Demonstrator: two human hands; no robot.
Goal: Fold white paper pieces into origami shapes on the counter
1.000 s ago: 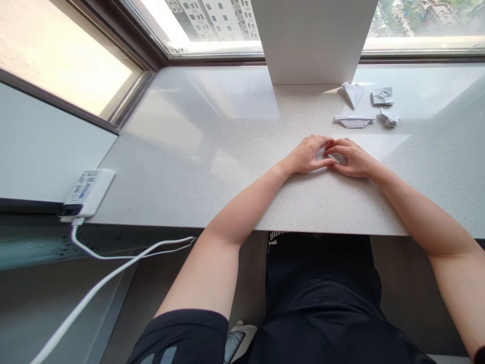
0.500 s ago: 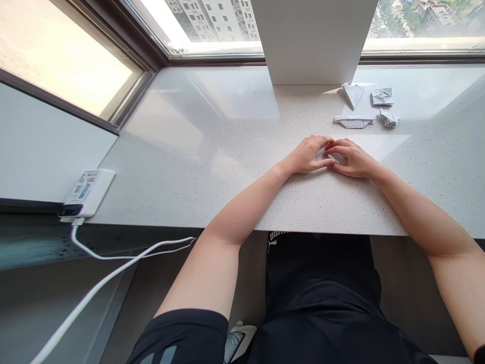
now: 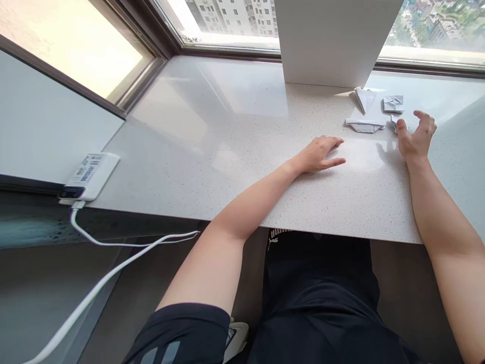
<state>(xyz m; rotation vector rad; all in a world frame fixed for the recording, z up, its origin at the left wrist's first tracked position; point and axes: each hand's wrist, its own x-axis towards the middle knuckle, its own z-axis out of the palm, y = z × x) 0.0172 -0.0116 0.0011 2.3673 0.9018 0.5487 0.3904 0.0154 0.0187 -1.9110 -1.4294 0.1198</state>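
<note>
My left hand [image 3: 321, 154] rests on the speckled white counter [image 3: 235, 177], thumb and fingers apart, with nothing between them. Farther right and forward, my right hand [image 3: 417, 137] is held open beside a small crumpled-looking folded paper piece [image 3: 393, 122], partly covered by my thumb. Whether the thumb touches that piece I cannot tell. Left of it lies a long, boat-like folded paper [image 3: 364, 126]. Behind these are a pointed triangular folded paper [image 3: 364, 99] and a square folded paper [image 3: 393, 104].
A white pillar [image 3: 326, 45] meets the counter at the back, with windows on both sides. At the far left edge sits a white power bank-like device [image 3: 93, 174], its white cable [image 3: 102, 288] hanging below the counter. Sunlight glares off the surface.
My hands were together at the fingertips and have come apart. The right hand has moved right and forward to the folded papers; the left has stayed nearly in place. The view has tilted slightly.
</note>
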